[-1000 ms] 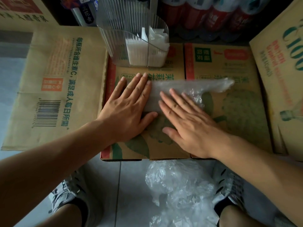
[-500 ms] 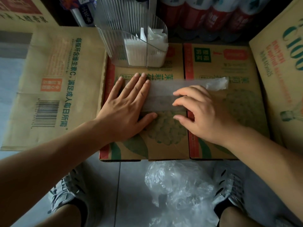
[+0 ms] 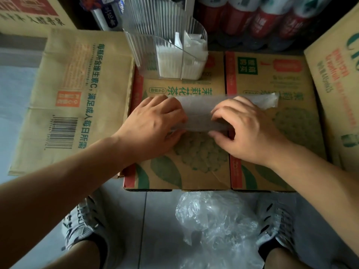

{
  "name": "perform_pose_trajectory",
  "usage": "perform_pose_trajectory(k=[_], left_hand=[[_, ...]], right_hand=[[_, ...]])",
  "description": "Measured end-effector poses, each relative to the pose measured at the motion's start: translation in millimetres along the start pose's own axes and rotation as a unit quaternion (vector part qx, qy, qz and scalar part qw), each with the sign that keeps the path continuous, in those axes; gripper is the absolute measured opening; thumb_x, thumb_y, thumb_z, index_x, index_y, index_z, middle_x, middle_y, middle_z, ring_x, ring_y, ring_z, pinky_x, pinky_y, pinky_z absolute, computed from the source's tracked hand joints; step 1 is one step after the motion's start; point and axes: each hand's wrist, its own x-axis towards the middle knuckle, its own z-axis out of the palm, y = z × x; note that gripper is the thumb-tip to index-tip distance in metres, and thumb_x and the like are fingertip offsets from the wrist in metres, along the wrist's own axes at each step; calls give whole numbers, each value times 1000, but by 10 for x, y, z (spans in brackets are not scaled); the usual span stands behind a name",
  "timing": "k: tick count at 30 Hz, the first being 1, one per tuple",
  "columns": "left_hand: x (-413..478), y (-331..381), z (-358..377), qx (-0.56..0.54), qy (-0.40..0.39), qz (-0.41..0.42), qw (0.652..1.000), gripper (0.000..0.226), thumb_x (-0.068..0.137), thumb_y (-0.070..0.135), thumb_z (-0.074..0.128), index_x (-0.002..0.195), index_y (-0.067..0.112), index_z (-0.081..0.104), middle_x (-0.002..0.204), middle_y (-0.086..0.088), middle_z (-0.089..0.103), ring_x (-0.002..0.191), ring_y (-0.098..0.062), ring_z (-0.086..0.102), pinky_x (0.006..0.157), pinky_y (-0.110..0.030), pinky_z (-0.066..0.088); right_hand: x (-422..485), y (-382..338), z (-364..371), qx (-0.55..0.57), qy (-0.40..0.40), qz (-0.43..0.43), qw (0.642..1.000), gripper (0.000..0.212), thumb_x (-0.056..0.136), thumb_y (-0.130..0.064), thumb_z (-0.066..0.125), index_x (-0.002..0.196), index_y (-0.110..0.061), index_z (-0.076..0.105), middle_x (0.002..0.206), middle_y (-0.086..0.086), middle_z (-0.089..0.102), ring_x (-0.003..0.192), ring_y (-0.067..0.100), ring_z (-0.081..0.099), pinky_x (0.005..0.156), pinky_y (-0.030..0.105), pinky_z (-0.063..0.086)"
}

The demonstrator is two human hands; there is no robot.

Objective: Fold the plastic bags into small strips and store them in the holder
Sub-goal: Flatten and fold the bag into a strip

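Flat on it a second ago, the left hand (image 3: 155,123) and right hand (image 3: 244,129) now curl to pinch the near edge of the plastic bag (image 3: 198,113) on the cardboard box (image 3: 194,171), apparently starting another narrowing fold, with the holder (image 3: 155,47) at 12 o'clock.

one head-worn view, looking steeply down, close over cardboard boxes (image 3: 204,167).

I count one bag strip (image 3: 200,115), one holder (image 3: 147,53) and one bag heap (image 3: 219,226). I also see two shoes (image 3: 81,224) (image 3: 277,222) and two tea cartons (image 3: 194,171) (image 3: 272,78).
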Motion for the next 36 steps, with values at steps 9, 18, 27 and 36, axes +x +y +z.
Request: perform_pose_trajectory(k=[9,18,27,36], left_hand=[[4,13,18,-88,1,-79,993,26,97,37,49,100,15,63,108,-3,60,100,-30,56,84,-53,47],[-17,20,29,-24,-16,-57,998,39,90,51,56,112,20,66,116,-4,59,107,-32,56,86,-48,47],[146,7,-48,-99,79,-127,984,14,96,20,56,94,8,63,83,-4,66,75,-29,60,64,-35,42],[263,-61,-49,-101,95,-247,959,16,96,25,62,104,11,65,93,-2,68,84,-27,63,68,-33,43]], right_hand=[[12,2,11,-21,-4,-26,999,12,91,-19,67,93,-7,71,109,7,63,102,30,57,86,49,50],[39,-34,3,4,1,9,1000,6,93,-15,59,92,-9,62,107,5,62,104,27,55,88,47,49],[137,17,-188,86,-11,98,991,27,89,-36,70,106,-16,70,97,-6,63,90,16,61,75,31,51],[430,196,-144,71,6,206,976,15,99,-35,63,92,-22,68,89,-3,67,80,19,62,66,34,52]])
